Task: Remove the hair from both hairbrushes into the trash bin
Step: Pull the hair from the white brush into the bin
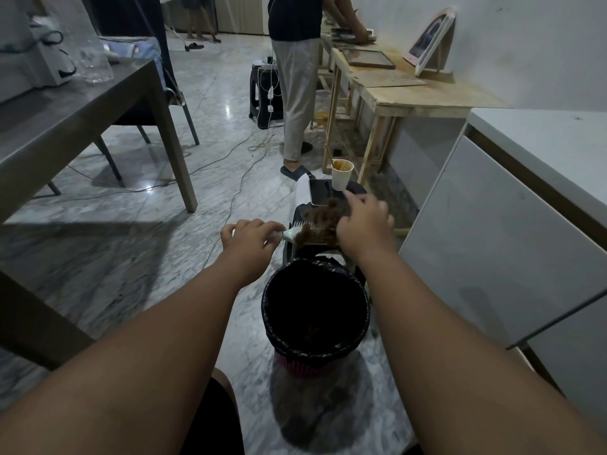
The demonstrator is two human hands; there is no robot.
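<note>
From the head camera, a paper cup [342, 174] and a dark tablet [323, 192] sit on a black stool [356, 188] just beyond the hands, with the cup at the tablet's far right corner. A second person [297, 77] stands farther back beside a wooden bench [420, 93] holding picture frames, and cables [230, 165] trail over the marble floor between there and the grey table [82, 106] on the left. A white cabinet [512, 224] closes in the right side, leaving a narrow lane of floor around the trash bin [316, 311], which stands between the outstretched forearms, lined with a black bag, its mouth open and unobstructed. Some brown clumps lie at its bottom. Just past the bin's far rim, the hairbrush [303, 235] is held level, bristles up. The left hand [251, 239] is curled tight around its white handle, knuckles up. The right hand [363, 221] reaches over the brush head, fingers pinched on a tuft of brown hair [328, 215] lifted off the bristles; more hair clings to the brush.
</note>
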